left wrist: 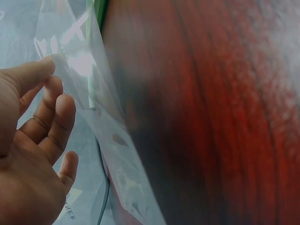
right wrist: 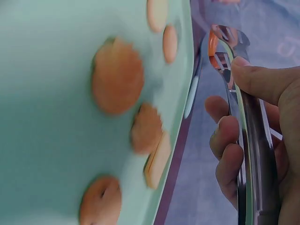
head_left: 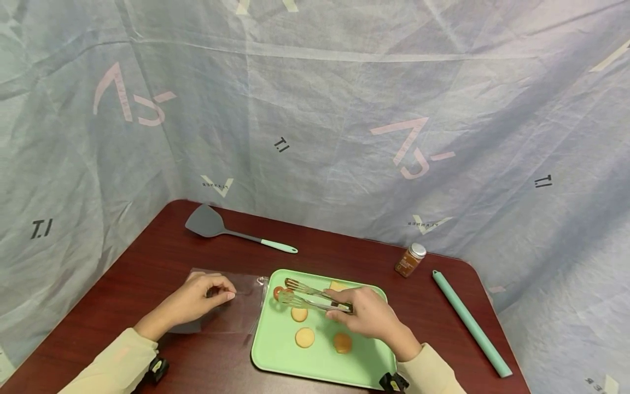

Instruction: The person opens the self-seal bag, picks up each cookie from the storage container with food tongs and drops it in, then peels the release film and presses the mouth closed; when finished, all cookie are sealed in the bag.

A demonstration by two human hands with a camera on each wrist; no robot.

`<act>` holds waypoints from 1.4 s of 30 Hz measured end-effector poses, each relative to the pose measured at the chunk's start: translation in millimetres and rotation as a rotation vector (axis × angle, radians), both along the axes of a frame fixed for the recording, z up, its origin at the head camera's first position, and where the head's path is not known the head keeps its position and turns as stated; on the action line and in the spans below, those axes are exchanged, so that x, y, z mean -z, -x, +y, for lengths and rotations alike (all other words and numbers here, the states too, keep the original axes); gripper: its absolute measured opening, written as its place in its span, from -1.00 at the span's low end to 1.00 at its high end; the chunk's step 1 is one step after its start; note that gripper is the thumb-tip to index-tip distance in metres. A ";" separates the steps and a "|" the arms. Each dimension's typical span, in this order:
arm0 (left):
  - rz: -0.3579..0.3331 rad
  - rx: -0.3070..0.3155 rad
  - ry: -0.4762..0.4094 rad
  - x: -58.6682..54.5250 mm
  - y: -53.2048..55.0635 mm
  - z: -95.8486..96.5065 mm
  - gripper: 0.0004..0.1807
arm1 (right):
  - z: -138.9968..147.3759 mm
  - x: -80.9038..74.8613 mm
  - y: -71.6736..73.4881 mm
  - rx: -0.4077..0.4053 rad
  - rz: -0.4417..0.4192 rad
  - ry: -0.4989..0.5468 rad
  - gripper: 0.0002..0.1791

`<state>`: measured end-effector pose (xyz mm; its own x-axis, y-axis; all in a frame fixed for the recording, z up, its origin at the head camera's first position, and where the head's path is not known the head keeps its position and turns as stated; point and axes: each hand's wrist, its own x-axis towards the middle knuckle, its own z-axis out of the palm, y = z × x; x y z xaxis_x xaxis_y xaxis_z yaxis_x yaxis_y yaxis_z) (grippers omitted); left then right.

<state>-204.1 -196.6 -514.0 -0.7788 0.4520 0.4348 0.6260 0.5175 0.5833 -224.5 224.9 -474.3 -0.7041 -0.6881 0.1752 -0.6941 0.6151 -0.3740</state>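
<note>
Rn R hand (head_left: 366,312) is gripping tongs (right wrist: 257,140), long axis pointing L twd clear bag (head_left: 241,314) lying beside tray (head_left: 278,355); nearer L hand (head_left: 199,298) is curving over bag, can't tell if pinching.

Gap between tray (head_left: 276,353) and rod (head_left: 471,324), jar (head_left: 410,260) at far end; bag (head_left: 238,314) perhaps raised

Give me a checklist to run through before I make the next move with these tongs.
1. Tongs gripped by the right hand: ok.
2. Tongs' far ends over the green tray: ok.
3. Tongs closed on a piece: cannot tell.
4. Left hand pinching the plastic bag: cannot tell.
5. Spatula off the tray: ok.
6. Jar off the tray: ok.
</note>
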 end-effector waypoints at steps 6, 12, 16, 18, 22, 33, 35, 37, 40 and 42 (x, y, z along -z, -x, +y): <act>0.009 0.009 -0.008 -0.6 0.2 0.1 -0.79 | -23.9 -1.3 -2.9 -0.071 -0.045 -0.002 -0.51; -0.019 0.030 -0.018 -2.1 -0.4 -0.3 -0.85 | -43.3 2.9 -3.3 -0.091 -0.073 -0.021 -0.50; -0.026 0.040 -0.028 -2.3 -0.6 -0.2 -0.87 | -54.7 6.0 -2.2 -0.103 -0.087 -0.029 -0.50; -0.027 0.042 -0.032 -2.2 -0.5 -0.1 -0.87 | -60.1 6.5 -1.9 -0.106 -0.094 -0.034 -0.50; -0.027 0.048 -0.045 -2.2 -0.1 0.2 -0.89 | -71.1 7.1 -0.9 -0.114 -0.082 -0.047 -0.50; -0.036 0.061 -0.065 -6.1 -1.0 1.4 -0.89 | -99.8 4.8 2.2 -0.153 -0.040 -0.096 -0.50; -0.022 0.063 -0.063 -6.3 -1.0 1.9 -0.89 | -103.3 5.0 2.4 -0.157 -0.037 -0.104 -0.49; -0.010 0.061 -0.058 -6.6 -1.1 2.2 -0.89 | -106.2 5.5 2.4 -0.153 -0.036 -0.115 -0.49; -0.014 0.056 -0.052 -6.9 -1.6 2.1 -0.90 | -110.7 5.8 1.9 -0.136 -0.029 -0.131 -0.48; -0.026 0.054 -0.051 -7.3 -1.9 2.0 -0.90 | -113.3 5.6 1.4 -0.125 -0.025 -0.140 -0.48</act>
